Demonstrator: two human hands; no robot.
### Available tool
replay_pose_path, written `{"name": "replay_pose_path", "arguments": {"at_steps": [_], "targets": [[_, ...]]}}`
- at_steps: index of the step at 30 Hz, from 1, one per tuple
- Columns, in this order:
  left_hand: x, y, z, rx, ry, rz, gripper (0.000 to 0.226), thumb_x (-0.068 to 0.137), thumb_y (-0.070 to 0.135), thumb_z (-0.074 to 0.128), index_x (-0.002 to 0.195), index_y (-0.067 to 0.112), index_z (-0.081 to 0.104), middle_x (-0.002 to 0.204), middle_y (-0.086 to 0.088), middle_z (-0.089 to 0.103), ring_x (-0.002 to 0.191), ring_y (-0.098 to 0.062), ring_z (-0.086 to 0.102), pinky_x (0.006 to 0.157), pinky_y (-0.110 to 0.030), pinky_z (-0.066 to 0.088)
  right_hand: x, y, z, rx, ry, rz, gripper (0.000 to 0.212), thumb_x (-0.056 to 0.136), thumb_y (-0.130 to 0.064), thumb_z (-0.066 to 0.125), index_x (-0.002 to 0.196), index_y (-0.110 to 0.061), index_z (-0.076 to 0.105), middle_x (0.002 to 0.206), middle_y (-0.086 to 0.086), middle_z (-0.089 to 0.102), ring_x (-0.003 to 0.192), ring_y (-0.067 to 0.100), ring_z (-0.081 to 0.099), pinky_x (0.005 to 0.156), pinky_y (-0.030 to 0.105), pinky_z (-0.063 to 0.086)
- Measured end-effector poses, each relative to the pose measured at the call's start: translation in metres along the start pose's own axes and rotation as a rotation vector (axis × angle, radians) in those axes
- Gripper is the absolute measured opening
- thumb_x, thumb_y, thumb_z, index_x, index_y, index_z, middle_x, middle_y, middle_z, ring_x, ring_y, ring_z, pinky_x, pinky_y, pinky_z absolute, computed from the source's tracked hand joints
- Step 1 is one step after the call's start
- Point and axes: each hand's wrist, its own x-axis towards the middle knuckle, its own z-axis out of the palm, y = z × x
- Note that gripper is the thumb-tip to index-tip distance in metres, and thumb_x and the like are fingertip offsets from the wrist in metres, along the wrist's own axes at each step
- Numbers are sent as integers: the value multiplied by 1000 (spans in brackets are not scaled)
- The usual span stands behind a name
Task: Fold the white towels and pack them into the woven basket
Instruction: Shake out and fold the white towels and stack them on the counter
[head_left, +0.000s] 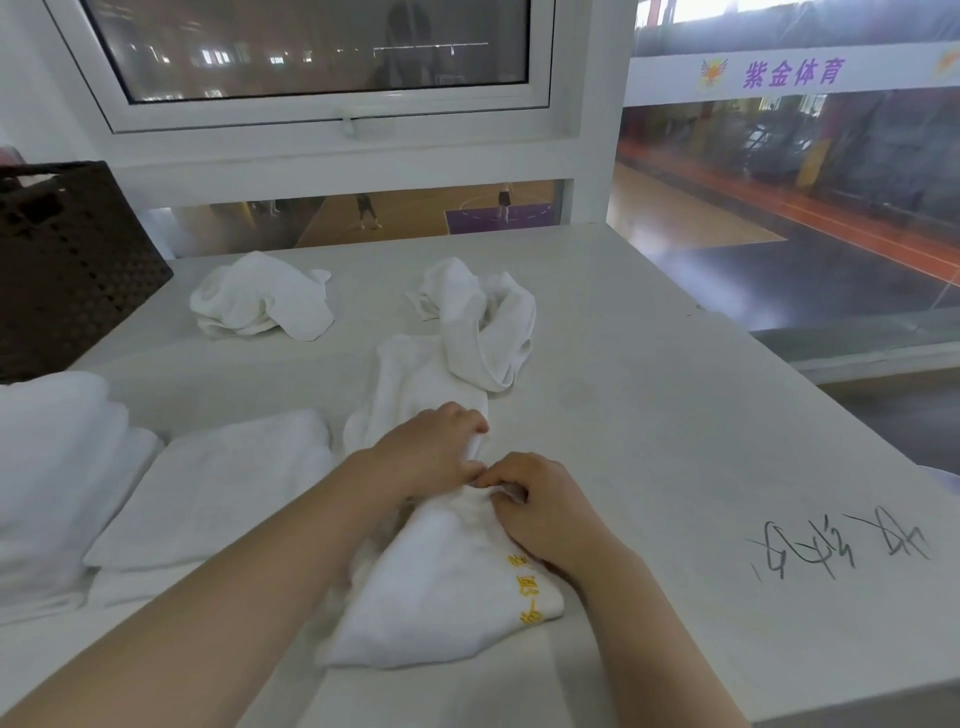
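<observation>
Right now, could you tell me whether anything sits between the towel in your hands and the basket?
Yes. The basket stands at the far left, and a stack of folded towels lies left of the towel that both hands grip, roughly along that path. Lifted over them, nothing else visible blocks it.

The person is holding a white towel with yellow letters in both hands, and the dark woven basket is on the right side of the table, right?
Not quite. The head view shows the dark woven basket on the left side of the white table, not the right. The rest holds: the left hand and right hand both pinch the white towel with yellow letters.
</observation>
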Motion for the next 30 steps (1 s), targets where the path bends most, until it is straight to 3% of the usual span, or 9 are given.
{"name": "replay_pose_path", "arguments": {"at_steps": [5, 8, 10, 14, 18, 23, 25, 27, 30], "targets": [[12, -8, 3, -37, 187, -60, 25, 90, 12, 52, 113, 22, 51, 110, -3, 57, 88, -20, 52, 67, -27, 37, 0, 0, -2, -4, 15, 10, 34, 82, -4, 51, 94, -26, 73, 89, -21, 61, 93, 6, 54, 79, 13, 38], [9, -27, -14, -763, 251, -186, 27, 85, 0, 50, 99, 23, 55, 103, -4, 64, 83, -20, 58, 68, -28, 45, 1, 2, -2, 5, 28, 17, 35, 80, -5, 49, 95, -27, 72, 97, -15, 65, 98, 7, 55, 84, 16, 42], [4, -52, -23, -1008, 358, -317, 33, 82, -3, 50, 104, 22, 53, 113, -9, 63, 88, -24, 60, 71, -31, 46, 2, 3, 0, 1, 26, 11, 35, 81, -5, 48, 95, -27, 72, 97, -16, 64, 99, 6, 55, 85, 18, 43], [-7, -87, -21, -434, 332, -304, 39, 84, 4, 60, 114, 22, 44, 128, -4, 48, 110, -25, 52, 84, -32, 41, 2, 2, 3, -33, 3, -27, 31, 84, -5, 50, 96, -23, 73, 89, -21, 59, 96, 6, 53, 83, 17, 41], [-7, -83, -17, -123, 310, 110, 60, 76, -17, 49, 99, 37, 61, 138, 13, 46, 131, -20, 39, 102, -25, 28, 3, 2, 5, -42, 19, -30, 31, 84, -6, 50, 97, -25, 72, 85, -24, 55, 93, 4, 52, 78, 10, 36], [-7, -61, -18, -32, 94, 52, 31, 96, 28, 47, 120, 39, 61, 130, 22, 55, 118, -4, 50, 96, -26, 41, 2, 1, 3, -7, 48, -36, 28, 87, -10, 52, 99, -26, 72, 89, -16, 61, 86, 4, 54, 76, 13, 39], [-6, -55, -18, 120, 66, 64, 42, 91, 47, 53, 133, 40, 50, 129, 20, 53, 115, -6, 51, 91, -28, 44, 2, 1, 2, -13, 55, -27, 26, 89, -14, 54, 101, -29, 72, 90, -15, 61, 82, 3, 54, 75, 13, 40], [-4, -53, -19, 273, 35, 115, 47, 91, 46, 57, 136, 39, 45, 131, 19, 49, 117, -10, 48, 88, -30, 46, 2, 1, 1, -20, 70, 2, 23, 91, -18, 56, 102, -31, 71, 91, -14, 62, 80, 2, 54, 73, 11, 40], [-1, -53, -19, 407, 140, 182, 24, 95, 30, 52, 117, 35, 60, 111, 16, 59, 101, -11, 52, 77, -30, 46, 0, -3, -2, 28, 130, 19, 17, 89, -16, 58, 95, -28, 70, 86, -15, 64, 75, -1, 54, 70, 10, 41]]}}
